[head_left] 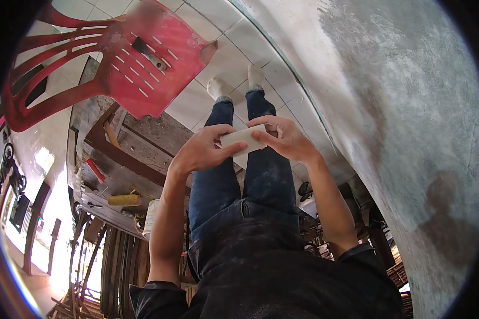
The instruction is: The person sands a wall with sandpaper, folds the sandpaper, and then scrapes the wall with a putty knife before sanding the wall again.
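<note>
Pale block is held up in front of the person's thighs, to the right of the red chair and closer to the body than its seat. It looks rectangular; what it is made of cannot be told.

The left hand grips the end nearest the chair, thumb laid along the near face and fingers curled behind. The right hand grips the end farther from the chair, its thumb pressed on the face. Neither hand is free.

The step in hand seems to be handling the block between both hands, away from any surface. As I judge it, a next move calls for one hand to keep a sure grip if the other lets go.

On the chair's seat lies a scraper-like tool, touched by neither hand. Below the chair, toward the person, a worn wooden platform bears a yellow paint roller with a red handle. Across the tiled floor, to the chair's right, rises a patchy grey wall.
</note>
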A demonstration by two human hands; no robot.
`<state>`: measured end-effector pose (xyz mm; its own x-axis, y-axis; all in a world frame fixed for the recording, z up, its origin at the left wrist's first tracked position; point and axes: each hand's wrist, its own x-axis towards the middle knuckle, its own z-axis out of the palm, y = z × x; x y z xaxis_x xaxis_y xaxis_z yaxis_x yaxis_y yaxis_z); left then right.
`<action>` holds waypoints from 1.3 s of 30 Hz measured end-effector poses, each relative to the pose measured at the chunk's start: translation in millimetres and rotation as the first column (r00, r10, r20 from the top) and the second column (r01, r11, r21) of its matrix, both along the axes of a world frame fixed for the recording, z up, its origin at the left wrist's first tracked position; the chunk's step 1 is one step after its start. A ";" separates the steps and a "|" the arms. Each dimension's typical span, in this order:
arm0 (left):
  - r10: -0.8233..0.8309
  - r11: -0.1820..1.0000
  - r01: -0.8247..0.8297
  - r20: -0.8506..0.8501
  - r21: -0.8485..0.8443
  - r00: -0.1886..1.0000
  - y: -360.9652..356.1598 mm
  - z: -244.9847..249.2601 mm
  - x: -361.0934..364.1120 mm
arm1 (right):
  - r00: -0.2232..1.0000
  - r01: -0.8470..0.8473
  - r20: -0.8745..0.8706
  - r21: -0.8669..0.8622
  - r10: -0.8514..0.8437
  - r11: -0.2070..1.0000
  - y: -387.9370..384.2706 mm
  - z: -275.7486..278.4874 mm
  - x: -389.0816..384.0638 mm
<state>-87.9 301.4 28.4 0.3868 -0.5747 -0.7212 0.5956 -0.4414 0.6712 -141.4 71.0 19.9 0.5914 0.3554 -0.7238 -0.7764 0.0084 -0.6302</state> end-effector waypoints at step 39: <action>0.698 0.686 -0.720 -0.184 -0.106 0.692 -128.6 -27.5 18.8 | 0.928 0.041 0.339 -0.504 0.154 0.863 -111.5 68.5 62.5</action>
